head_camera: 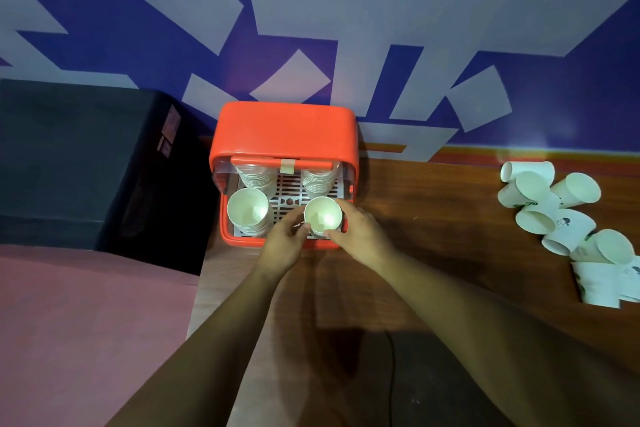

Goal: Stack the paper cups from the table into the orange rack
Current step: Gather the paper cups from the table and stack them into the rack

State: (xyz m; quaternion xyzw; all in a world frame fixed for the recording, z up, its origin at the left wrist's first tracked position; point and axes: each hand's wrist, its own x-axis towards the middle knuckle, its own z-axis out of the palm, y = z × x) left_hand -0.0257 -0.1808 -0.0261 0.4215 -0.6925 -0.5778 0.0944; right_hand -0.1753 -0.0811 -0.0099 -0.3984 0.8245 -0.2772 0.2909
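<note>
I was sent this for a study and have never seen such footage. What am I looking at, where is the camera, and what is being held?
There is no machine here: a person works with bare hands, and the single picture comes from a camera worn on their head, looking down. The left hand and right hand together hold a white paper cup, fingers curled round it, at the front right of the open orange plastic rack. Three stacks of cups stand inside it. More loose paper cups lie tumbled on the brown wooden table to the right.
</note>
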